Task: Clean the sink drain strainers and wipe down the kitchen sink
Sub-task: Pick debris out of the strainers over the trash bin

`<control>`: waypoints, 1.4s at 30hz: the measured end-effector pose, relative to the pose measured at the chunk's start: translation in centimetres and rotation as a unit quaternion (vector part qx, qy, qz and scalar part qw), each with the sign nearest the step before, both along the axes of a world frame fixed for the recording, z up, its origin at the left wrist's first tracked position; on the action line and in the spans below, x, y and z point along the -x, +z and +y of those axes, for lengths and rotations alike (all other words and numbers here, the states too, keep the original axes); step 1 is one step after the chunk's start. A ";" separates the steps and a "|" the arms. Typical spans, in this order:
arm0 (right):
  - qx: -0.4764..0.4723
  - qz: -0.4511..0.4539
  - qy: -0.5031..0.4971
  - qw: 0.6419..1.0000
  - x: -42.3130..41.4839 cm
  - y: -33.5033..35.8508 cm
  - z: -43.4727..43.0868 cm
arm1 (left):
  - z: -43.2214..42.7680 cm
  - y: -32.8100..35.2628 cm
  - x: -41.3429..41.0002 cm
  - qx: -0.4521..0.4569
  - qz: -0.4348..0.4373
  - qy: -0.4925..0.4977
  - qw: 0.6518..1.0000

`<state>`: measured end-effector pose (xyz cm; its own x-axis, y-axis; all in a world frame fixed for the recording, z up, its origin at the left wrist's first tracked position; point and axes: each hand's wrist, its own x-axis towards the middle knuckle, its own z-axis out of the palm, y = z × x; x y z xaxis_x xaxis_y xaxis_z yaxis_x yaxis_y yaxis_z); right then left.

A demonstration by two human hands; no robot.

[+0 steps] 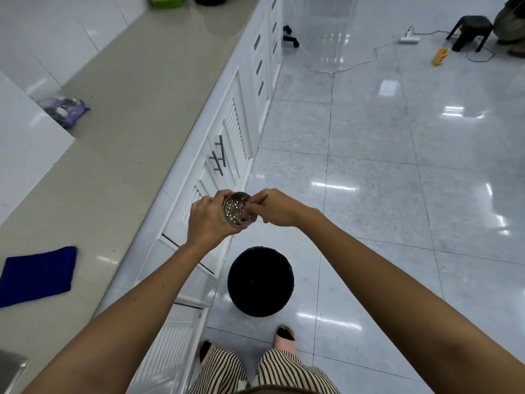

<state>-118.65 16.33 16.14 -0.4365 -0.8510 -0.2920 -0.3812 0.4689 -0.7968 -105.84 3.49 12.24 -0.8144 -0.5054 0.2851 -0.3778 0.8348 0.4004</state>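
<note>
Left hand (pixel 208 220) grips strainer (pixel 236 209), perforated face toward camera. Right hand (pixel 277 207) pinches thin stick (pixel 262 199) beside strainer. Black bin (pixel 260 281) on floor near feet. Blue cloth (pixel 38 275) flat on tabletop (pixel 127 109).

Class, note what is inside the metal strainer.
In the strainer: holed wall, fingertips of the right hand and a thin stick poking in. Dirt is unclear; the left hand covers the outside.

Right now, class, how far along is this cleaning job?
Done: one strainer is out, in the left hand. In hand: the right hand picks its holes with a thin stick above the black bin. Left: the blue cloth lies on the counter; wiping seems unstarted.
</note>
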 end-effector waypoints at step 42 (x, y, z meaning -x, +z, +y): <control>0.108 -0.119 -0.023 0.987 -1.2 1.2 1.3 | 0.4 1.2 -0.7 -0.003 -0.001 -0.038 0.999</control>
<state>-117.47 17.64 17.36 -0.4175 -0.8855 -0.2037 -0.1543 0.2900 -0.9445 -105.09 3.84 13.47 -0.8507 -0.4446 0.2806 -0.3150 0.8583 0.4050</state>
